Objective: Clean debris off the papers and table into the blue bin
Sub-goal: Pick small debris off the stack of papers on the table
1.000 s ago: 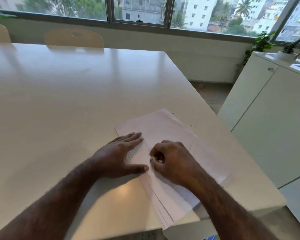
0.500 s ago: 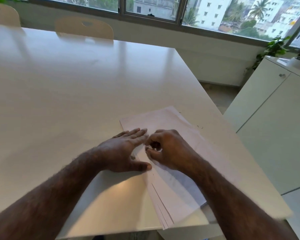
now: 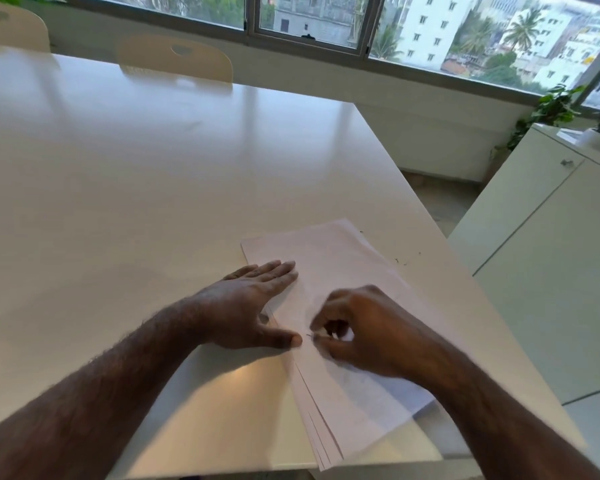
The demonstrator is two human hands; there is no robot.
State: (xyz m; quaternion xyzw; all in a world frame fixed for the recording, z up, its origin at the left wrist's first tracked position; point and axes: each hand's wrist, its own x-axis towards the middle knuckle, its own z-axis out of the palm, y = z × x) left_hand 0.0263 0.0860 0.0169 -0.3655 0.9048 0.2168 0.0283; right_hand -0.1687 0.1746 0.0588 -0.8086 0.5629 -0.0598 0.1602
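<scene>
A stack of white papers (image 3: 333, 258) lies askew near the front right corner of the white table (image 3: 136, 202). My left hand (image 3: 250, 306) presses flat on the stack's left edge, fingers straight, thumb stretched toward the right. My right hand (image 3: 361, 327) sits on the papers with fingers curled, thumb and forefinger pinching a tiny dark speck of debris (image 3: 309, 335) just off the left thumb tip. A few dark specks of debris (image 3: 400, 260) lie on the table right of the stack. The blue bin is out of view.
The table's right edge runs close beside the papers, with floor below. A white cabinet (image 3: 551, 271) stands to the right, plants on top. Two pale chairs (image 3: 174, 58) sit at the table's far side under the window.
My right hand has slid down the sheet toward me and to the right, away from my left fingertips. The left hand stays pressed on the stack's edge. The camera tilted slightly.
</scene>
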